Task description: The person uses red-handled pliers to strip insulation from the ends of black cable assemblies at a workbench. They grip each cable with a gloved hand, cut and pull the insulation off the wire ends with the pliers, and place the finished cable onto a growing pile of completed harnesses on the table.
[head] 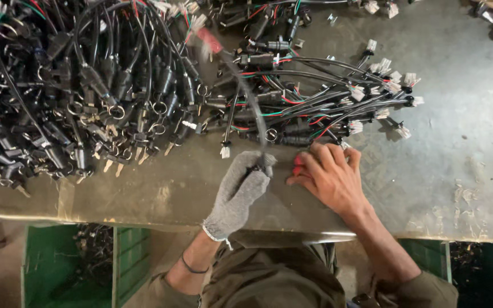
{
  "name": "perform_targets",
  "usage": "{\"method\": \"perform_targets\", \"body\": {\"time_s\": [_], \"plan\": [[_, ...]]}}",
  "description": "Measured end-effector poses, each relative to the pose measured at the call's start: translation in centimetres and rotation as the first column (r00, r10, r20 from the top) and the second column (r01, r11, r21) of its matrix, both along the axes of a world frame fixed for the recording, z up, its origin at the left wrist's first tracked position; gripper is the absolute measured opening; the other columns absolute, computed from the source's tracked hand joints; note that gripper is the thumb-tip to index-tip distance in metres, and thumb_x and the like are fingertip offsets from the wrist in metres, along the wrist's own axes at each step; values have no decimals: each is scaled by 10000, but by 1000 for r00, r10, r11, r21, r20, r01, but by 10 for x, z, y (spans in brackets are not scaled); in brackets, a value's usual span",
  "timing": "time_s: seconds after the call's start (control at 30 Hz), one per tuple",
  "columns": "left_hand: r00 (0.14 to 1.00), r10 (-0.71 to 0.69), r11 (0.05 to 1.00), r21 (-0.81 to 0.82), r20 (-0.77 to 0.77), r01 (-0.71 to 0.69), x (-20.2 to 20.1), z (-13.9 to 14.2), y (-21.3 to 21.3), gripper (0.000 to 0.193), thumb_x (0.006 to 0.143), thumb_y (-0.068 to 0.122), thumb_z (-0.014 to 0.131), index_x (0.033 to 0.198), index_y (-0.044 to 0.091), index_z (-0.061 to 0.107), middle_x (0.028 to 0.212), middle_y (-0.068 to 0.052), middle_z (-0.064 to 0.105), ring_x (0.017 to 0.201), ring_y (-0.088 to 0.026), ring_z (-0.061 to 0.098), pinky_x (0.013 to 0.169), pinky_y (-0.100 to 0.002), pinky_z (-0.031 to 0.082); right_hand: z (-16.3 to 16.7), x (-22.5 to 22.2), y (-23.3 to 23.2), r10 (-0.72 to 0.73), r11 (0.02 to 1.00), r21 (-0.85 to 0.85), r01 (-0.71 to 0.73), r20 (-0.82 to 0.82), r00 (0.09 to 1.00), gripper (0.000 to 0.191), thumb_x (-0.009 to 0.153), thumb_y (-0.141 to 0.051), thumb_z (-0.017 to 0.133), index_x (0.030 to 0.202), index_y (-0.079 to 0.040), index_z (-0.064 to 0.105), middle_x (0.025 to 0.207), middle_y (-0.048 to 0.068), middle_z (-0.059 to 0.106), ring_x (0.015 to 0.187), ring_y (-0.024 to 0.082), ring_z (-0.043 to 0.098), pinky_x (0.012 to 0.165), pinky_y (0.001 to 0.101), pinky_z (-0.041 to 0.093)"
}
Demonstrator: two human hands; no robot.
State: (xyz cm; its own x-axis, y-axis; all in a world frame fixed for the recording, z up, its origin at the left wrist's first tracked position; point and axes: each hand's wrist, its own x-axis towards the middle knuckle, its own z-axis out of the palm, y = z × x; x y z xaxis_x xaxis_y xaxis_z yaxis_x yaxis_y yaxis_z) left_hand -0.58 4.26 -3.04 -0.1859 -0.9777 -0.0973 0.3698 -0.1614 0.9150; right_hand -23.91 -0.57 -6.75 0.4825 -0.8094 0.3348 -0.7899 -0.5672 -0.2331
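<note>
Grey workbench (457, 171) heaped with cables: gloved left hand (239, 191) clenched around a black cable (252, 108), bare right hand (329, 174) pinching its red tip (297, 169), apparently mid-assembly, needing a steady grip next.

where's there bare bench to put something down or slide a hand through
The grey metal bench top is bare to the right of the bare right hand, beyond the white plug ends. A narrower bare strip runs along the front edge, left of the gloved left hand. The far left is crowded with the heap of black keyed wire switches, and the centre with the fanned black cable bundle.
</note>
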Motion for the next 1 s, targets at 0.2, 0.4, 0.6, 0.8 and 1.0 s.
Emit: {"method": "perform_targets", "body": {"time_s": [0.2, 0.4, 0.6, 0.8, 1.0], "plan": [[987, -161, 987, -4, 7, 161, -2, 14, 7, 262, 1062, 136, 606, 1282, -4, 624, 1076, 7, 602, 903, -52, 512, 793, -213, 460, -15, -12, 10, -193, 863, 462, -202, 672, 715, 297, 1001, -357, 643, 1146, -98, 632, 1149, 51, 619, 1122, 208, 581, 992, 402, 469], [989, -147, 989, 20, 24, 147, -16, 43, 18, 437, 1047, 252, 501, 1427, 37, 506, 920, 28, 606, 727, -26, 476, 615, -175, 402, 23, 9, 25, -328, 734, 629, -255, 657, 679, 224, 833, -117, 669, 1047, -54, 689, 951, 124, 698, 893, 278, 668, 739, 359, 552], [989, -85, 994, -61, 119, 93, -22, 60, 22, 524, 1117, 304, 461, 1543, 0, 437, 906, 12, 558, 757, -51, 451, 648, -211, 392, 46, 22, 9, 53, 985, 140, -102, 317, 947, 302, 614, -100, 751, 878, -68, 607, 856, 100, 666, 808, 325, 667, 640, 419, 512], [881, -336, 923, -68, 332, 378, 4, 72, 15, 671, 1062, 220, 540, 1647, 55, 257, 896, -21, 563, 755, -116, 515, 721, -276, 503, 41, 17, 2, 64, 979, 169, -114, 279, 958, 323, 722, -228, 850, 813, -91, 572, 754, 61, 613, 717, 301, 642, 544, 442, 467], [750, 283, 840, -532, 598, 107, -14, 50, 17, 694, 860, 62, 776, 1464, 26, 436, 1309, -233, 618, 1023, -337, 682, 884, -392, 563, 40, 19, 14, 0, 941, 325, -96, 283, 959, 333, 679, -213, 799, 907, -94, 587, 785, 78, 584, 762, 322, 619, 592, 444, 479]]}}
